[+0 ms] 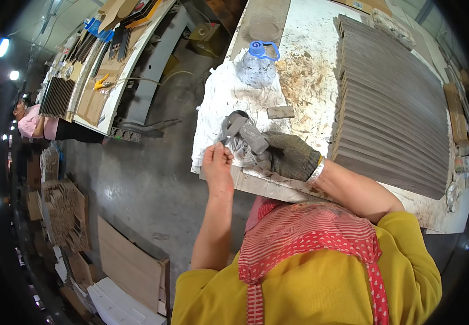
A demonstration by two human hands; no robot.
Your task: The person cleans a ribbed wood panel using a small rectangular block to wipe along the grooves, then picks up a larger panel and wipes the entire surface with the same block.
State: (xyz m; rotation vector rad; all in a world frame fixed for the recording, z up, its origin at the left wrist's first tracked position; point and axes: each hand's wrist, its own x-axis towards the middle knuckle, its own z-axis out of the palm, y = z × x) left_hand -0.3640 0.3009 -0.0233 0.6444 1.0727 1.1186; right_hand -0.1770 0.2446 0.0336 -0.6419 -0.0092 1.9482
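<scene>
My left hand (pixel 218 162) is bare, its fingers pinched together at the left edge of a bunched grey, shiny material; what lies between the fingertips is too small to make out. My right hand (pixel 295 157), in a dark, worn work glove, grips a grey block (pixel 254 137) from its right side. Against the block's upper left lies a flat grey strip, with a dark rounded piece (pixel 238 115) behind it. All this sits over a crumpled white cloth (pixel 212 108) at the table's near left corner. Just beyond lies a small greyish-brown block (pixel 281 112).
A clear plastic jug (pixel 257 70) with a blue cap and handle stands on the cloth. A large stack of grey-brown strips (pixel 391 108) fills the table's right side. Leftward, a person in pink (pixel 28 120) stands by another bench (pixel 110 111). Boards (pixel 131 260) lean at lower left.
</scene>
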